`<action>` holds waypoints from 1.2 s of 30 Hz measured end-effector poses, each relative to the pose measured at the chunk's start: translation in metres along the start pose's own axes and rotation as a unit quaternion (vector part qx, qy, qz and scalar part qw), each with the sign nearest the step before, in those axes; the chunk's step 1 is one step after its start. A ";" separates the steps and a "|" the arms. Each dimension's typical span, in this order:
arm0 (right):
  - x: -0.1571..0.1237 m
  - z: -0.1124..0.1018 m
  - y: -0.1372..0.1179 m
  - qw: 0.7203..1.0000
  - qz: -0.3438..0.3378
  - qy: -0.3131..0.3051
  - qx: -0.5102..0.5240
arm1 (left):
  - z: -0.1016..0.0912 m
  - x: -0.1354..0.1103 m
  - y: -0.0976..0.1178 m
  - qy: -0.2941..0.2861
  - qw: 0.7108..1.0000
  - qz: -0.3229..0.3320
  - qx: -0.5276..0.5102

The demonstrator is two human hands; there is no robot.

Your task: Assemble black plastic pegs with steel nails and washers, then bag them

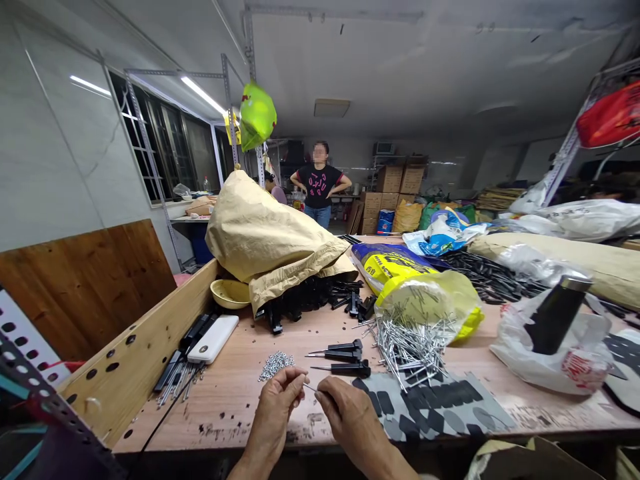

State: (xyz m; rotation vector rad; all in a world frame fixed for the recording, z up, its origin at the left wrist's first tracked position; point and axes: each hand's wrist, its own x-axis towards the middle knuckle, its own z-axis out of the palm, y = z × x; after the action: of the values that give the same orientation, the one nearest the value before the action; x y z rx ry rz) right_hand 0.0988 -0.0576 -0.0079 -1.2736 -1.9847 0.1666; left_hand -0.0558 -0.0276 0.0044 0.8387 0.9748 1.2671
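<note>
Low over the table's front, my right hand [353, 413] is closed on a thin metal rod [311, 387]. The rod's other end meets the pinched fingertips of my left hand [279, 403]; whatever small thing these fingers hold is hidden. Just beyond my left hand lies a little heap of shiny metal nuts [276, 365]. Several black plastic pieces with metal rods through them [345, 368] lie side by side past my fingers. To their right, loose metal rods [410, 350] spill from a yellow and blue bag [430, 293].
A large beige sack [270, 230] stands over black parts [310, 300]. At left are a white power bank [214, 339] and a wooden side board [145, 353]. Grey sheet with black cut-outs [440, 407] lies right, near a bagged black tumbler [560, 317]. A person [320, 183] stands behind.
</note>
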 end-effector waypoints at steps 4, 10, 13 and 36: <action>-0.004 -0.001 -0.001 1.000 0.012 0.009 -0.007 | 0.002 -0.003 -0.004 0.004 1.000 0.004 0.006; -0.010 0.002 0.006 0.999 0.044 -0.001 -0.021 | 0.001 0.000 -0.014 -0.007 0.998 0.024 0.050; -0.012 0.001 0.007 0.998 0.068 -0.015 0.005 | 0.000 0.002 -0.016 -0.013 0.992 0.059 0.110; -0.030 -0.001 0.013 0.970 0.135 -0.072 0.189 | -0.001 -0.009 -0.023 -0.063 0.994 -0.021 0.081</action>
State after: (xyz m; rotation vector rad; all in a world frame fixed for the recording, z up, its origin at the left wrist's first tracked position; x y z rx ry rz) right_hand 0.1155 -0.0757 -0.0289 -1.2978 -1.7769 0.7522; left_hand -0.0481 -0.0397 -0.0161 1.0069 0.9984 1.0951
